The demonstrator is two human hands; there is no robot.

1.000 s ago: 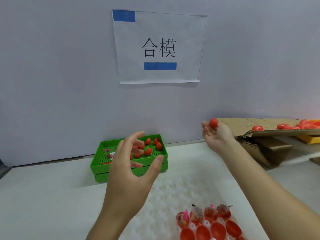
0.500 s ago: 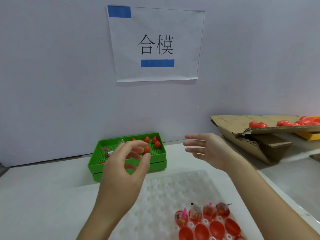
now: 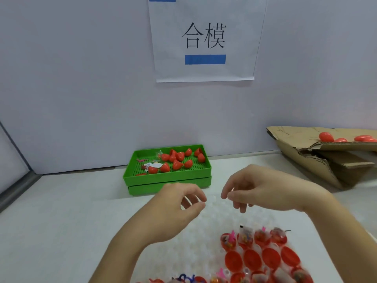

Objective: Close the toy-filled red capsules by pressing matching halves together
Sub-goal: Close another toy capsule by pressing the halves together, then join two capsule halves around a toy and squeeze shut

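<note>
Head view: left hand (image 3: 175,209) and right hand (image 3: 263,190) hover mid-frame, fingers loosely curled, holding nothing, above a white tray (image 3: 206,223). Lower right, 4 toy-filled red halves (image 3: 254,237) sit in the tray beside 4 bare halves (image 3: 262,258). Behind, a green bin (image 3: 169,180) holds caps (image 3: 179,158). Cardboard (image 3: 318,160) at right carries closed capsules (image 3: 326,137).

Bright even light, soft shadows; wide-angle bending at edges; bottom edge blurred.

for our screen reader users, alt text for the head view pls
Two empty hands, left hand and right hand, hover over a white tray of toy-filled red capsule halves; green bin behind.
</note>
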